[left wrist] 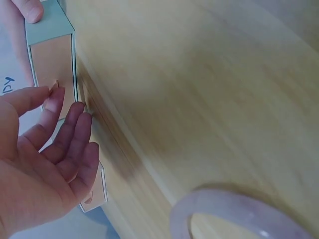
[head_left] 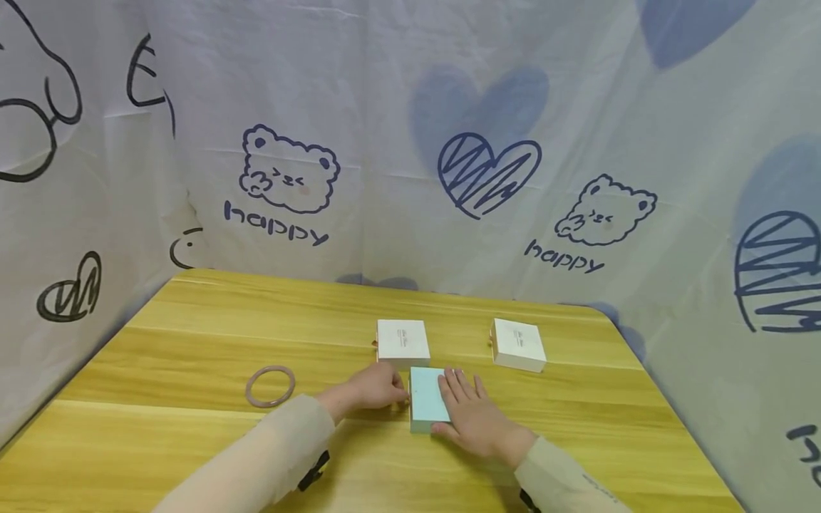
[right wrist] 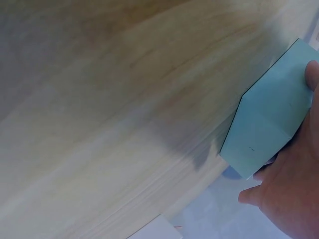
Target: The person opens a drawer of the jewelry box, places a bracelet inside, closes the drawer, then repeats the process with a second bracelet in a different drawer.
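A pale teal drawer box (head_left: 425, 402) lies on the wooden table in front of me. At its left end, my left hand (head_left: 375, 388) pinches a small pull tab (left wrist: 56, 84) on the tan drawer front (left wrist: 50, 59) between thumb and forefinger. The other left fingers are loosely bent. My right hand (head_left: 481, 424) rests across the right part of the box with nearly straight fingers, its thumb at the near side. In the right wrist view, the plain end of the teal box (right wrist: 256, 137) shows, while some fingers are hidden behind it.
Just behind the teal box stands a white box (head_left: 403, 342) with a small tab on its left side. Another white box (head_left: 518, 345) sits farther right. A pale pink bangle (head_left: 249, 392) lies to the left on the table (head_left: 160, 449). Printed cloth (head_left: 385, 142) hangs behind the table.
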Demonstrator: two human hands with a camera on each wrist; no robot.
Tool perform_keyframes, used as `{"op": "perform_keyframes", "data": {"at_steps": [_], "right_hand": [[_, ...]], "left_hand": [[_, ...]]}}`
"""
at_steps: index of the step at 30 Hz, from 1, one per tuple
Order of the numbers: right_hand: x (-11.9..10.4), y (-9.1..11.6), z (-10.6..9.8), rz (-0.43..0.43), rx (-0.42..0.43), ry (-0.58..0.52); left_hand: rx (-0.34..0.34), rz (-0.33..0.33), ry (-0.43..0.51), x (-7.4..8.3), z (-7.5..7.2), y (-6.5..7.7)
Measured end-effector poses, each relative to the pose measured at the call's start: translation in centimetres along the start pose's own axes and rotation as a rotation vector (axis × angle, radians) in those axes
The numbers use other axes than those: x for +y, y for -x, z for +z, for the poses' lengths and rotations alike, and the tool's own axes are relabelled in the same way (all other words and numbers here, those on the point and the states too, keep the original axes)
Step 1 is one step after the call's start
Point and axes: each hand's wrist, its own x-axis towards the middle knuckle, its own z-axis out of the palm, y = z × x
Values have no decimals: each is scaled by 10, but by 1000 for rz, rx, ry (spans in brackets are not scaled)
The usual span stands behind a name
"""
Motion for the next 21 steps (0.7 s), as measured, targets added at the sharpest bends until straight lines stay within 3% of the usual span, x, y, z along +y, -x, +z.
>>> {"op": "perform_keyframes", "data": {"at_steps": [10, 21], "right_hand": [[-3, 0, -5, -2, -9, -24], [-1, 1, -6, -12, 7, 30]], "left_hand": [[63, -67, -99, 5, -1, 4], [53, -117, -227, -3, -9, 7]]}}
